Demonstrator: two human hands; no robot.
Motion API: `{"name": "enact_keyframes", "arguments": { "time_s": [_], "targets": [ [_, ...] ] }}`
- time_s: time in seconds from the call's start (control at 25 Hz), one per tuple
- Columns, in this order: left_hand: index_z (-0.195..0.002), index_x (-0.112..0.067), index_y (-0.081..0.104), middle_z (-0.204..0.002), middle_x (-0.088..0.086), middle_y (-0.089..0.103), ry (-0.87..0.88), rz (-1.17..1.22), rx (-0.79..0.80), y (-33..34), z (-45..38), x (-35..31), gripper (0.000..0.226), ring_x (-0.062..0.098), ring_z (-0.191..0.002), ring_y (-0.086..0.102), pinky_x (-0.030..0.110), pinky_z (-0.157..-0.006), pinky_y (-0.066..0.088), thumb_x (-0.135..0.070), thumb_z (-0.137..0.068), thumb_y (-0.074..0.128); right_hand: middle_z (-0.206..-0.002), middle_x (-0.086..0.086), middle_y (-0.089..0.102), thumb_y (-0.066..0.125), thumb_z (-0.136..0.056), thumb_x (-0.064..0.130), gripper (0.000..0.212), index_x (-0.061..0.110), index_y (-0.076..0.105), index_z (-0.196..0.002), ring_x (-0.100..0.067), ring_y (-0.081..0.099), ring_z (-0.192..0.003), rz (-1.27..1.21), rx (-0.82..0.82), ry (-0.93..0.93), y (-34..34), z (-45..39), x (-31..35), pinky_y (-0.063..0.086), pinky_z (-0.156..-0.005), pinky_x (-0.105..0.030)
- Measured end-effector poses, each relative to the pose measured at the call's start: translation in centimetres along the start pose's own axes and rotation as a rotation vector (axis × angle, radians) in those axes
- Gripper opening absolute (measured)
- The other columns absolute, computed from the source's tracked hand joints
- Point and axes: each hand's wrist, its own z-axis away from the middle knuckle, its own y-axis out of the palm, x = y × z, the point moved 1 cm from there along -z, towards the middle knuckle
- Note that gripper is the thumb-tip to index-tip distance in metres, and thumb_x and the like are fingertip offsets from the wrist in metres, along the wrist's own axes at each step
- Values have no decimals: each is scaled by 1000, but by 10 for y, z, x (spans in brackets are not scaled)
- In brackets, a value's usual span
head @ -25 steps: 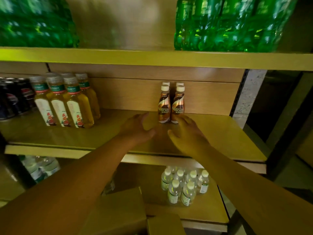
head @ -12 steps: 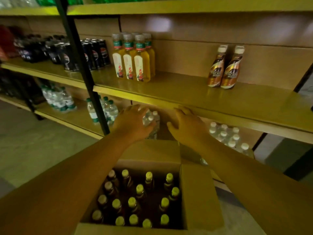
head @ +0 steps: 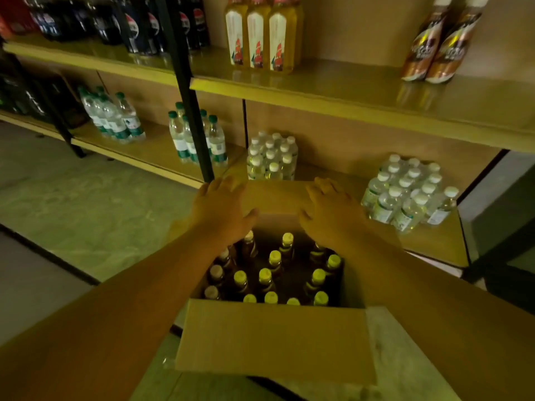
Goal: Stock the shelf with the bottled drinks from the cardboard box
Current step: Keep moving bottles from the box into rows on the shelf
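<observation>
An open cardboard box (head: pixel 275 340) stands on the floor below me, its near flap folded toward me. Inside stand several dark bottled drinks (head: pixel 269 277) with yellow-green caps. My left hand (head: pixel 221 209) hovers over the box's far left corner, fingers spread, holding nothing. My right hand (head: pixel 330 211) hovers over the far right corner, also spread and empty. Two brown coffee bottles (head: pixel 440 44) stand on the middle shelf (head: pixel 362 94) at the upper right.
Three yellow tea bottles (head: pixel 260 36) and dark cola bottles (head: pixel 139 24) stand on the middle shelf. Wrapped packs of water bottles (head: pixel 405 192) and loose water bottles (head: pixel 199 137) fill the lower shelf. A black upright post (head: pixel 188 99) divides the shelving. Tiled floor lies left.
My view dropped from the middle shelf to the box. Both hands came down from beside the coffee bottles to just above the box's far edge.
</observation>
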Motion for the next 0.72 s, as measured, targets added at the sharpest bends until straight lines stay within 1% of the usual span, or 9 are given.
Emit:
{"name": "enact_keyframes", "arguments": {
  "time_s": [0.12, 0.24, 0.28, 0.36, 0.44, 0.52, 0.6, 0.72],
  "targets": [
    [-146, -29, 35, -156, 5, 29, 6, 38, 77, 38, 29, 9, 68, 29, -143, 27, 48, -115, 24, -63, -87, 45, -157, -5, 29, 43, -96, 52, 63, 18, 35, -148, -28, 28, -143, -50, 19, 48, 33, 23, 14, 31, -110, -47],
    [-140, -26, 39, -148, 5, 39, 27, 52, 73, 72, 49, 12, 65, 28, -136, 36, 45, -110, 32, -62, -86, 47, -157, -3, 28, 43, -98, 49, 59, 18, 35, -147, -25, 27, -143, -31, 67, 34, 61, 34, 18, 29, -110, -44],
    [-141, -26, 38, -149, 4, 38, 21, 70, 80, 82, 53, 11, 66, 28, -137, 36, 45, -109, 32, -61, -86, 48, -157, -4, 27, 43, -98, 48, 59, 18, 35, -148, -25, 26, -144, -36, 88, 28, 71, 35, 17, 28, -111, -43],
    [-148, -28, 32, -155, 3, 31, 0, 90, 129, 102, 57, 8, 70, 26, -142, 29, 44, -112, 29, -61, -88, 47, -159, -3, 25, 44, -98, 48, 62, 18, 31, -150, -24, 23, -146, -66, 126, 24, 95, 33, 13, 29, -112, -42],
    [-151, -28, 27, -158, 2, 26, 10, 107, 211, 123, 58, 4, 72, 24, -145, 24, 43, -113, 27, -61, -89, 47, -160, -2, 23, 45, -97, 48, 64, 19, 27, -152, -23, 20, -147, -104, 164, 31, 117, 31, 10, 32, -111, -41],
    [-152, -29, 25, -159, 0, 25, 19, 146, 291, 145, 58, -1, 74, 24, -145, 24, 43, -112, 31, -61, -89, 49, -159, 0, 24, 46, -97, 47, 64, 20, 27, -152, -22, 21, -147, -97, 196, 29, 138, 29, 6, 33, -110, -40],
    [-150, -31, 26, -156, -2, 31, 28, 203, 357, 163, 57, -6, 76, 23, -143, 30, 44, -107, 39, -62, -86, 52, -157, 0, 27, 47, -98, 45, 64, 21, 26, -153, -21, 25, -145, -110, 227, 30, 154, 25, 1, 36, -107, -40],
    [-146, -32, 34, -145, -3, 46, 82, 243, 415, 181, 52, -18, 70, 20, -131, 45, 39, -95, 47, -59, -86, 56, -154, -3, 33, 52, -97, 40, 67, 21, 23, -154, -25, 34, -140, -210, 308, 11, 179, 12, -6, 42, -104, -40]
  ]
}}
